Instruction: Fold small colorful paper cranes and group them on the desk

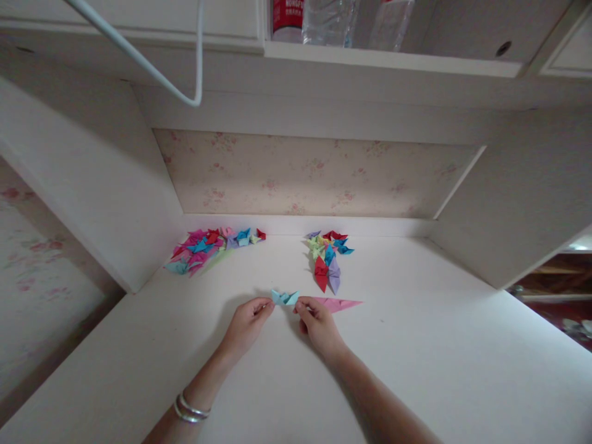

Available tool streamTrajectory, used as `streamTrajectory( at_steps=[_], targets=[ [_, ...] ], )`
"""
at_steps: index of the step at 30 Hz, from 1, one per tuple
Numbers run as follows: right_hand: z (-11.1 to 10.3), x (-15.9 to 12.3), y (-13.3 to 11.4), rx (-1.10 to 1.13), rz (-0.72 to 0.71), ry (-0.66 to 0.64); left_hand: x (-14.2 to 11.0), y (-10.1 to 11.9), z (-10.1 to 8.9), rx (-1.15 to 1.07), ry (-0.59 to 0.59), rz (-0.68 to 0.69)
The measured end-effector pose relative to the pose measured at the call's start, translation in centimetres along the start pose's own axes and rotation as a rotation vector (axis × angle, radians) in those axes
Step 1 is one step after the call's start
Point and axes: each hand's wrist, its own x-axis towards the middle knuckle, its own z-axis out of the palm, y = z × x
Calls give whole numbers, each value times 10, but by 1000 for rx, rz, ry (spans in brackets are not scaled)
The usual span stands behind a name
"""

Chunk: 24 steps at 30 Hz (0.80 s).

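A small light-blue folded paper boat (285, 298) is stretched between my two hands, just above the white desktop. My left hand (247, 320) pinches its left tip between thumb and fingers; two silver bangles circle that wrist. Its right tip is pinched by my right hand (319, 325). Beside and partly behind the right hand lies a pink folded paper piece (340, 304), long and pointed, its left end hidden by the fingers.
A heap of colourful folded papers (198, 248) lies at the back left, against the side panel. Another cluster of folded papers (327, 256) sits at the back centre. Overhead, a shelf (393, 60) holds clear bottles, and a white cable (152, 68) hangs down.
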Motion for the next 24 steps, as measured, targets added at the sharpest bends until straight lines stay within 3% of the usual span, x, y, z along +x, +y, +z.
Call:
streamTrajectory(
  at_steps=[24],
  targets=[
    [0, -7, -4, -45, -37, -54, -2, 2, 1, 25, -32, 30]
  ],
)
